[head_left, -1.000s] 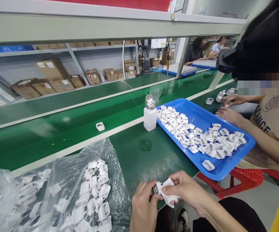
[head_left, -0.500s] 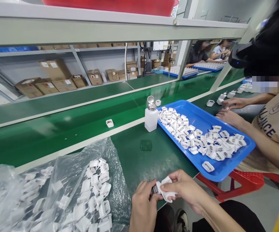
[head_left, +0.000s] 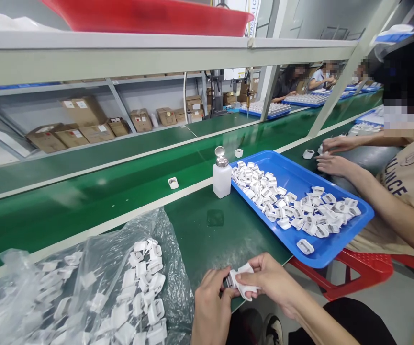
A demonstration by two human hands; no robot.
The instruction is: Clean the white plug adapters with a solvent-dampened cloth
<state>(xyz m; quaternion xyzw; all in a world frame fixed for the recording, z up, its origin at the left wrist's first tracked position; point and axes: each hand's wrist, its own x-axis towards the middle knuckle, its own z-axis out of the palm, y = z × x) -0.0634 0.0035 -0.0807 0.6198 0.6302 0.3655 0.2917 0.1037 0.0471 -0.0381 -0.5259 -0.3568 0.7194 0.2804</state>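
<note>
Near the table's front edge, my left hand [head_left: 214, 297] pinches a small white plastic housing [head_left: 231, 279] between thumb and fingers. Beside it my right hand [head_left: 269, 280] grips a white cloth [head_left: 247, 282], pressed against the housing. Both hands meet at this piece, and the fingers partly cover it. A clear plastic bag [head_left: 173, 268] full of white housings lies to the left. To the right is a blue tray [head_left: 291, 167] with many loose white housings. A white pump bottle [head_left: 221, 179] with its metal lid raised stands beyond my hands.
Single white pieces lie on the green conveyor belt [head_left: 138, 184]. A metal shelf beam [head_left: 156, 55] carrying a red tray [head_left: 149, 17] crosses overhead. At the right, a person's hands [head_left: 330, 153] handle white parts beyond the blue tray, near a red stool [head_left: 363, 268].
The camera view has shifted slightly. A white piece on the belt has moved a little right. My hands keep hold of the housing and cloth, with hardly any change in pose.
</note>
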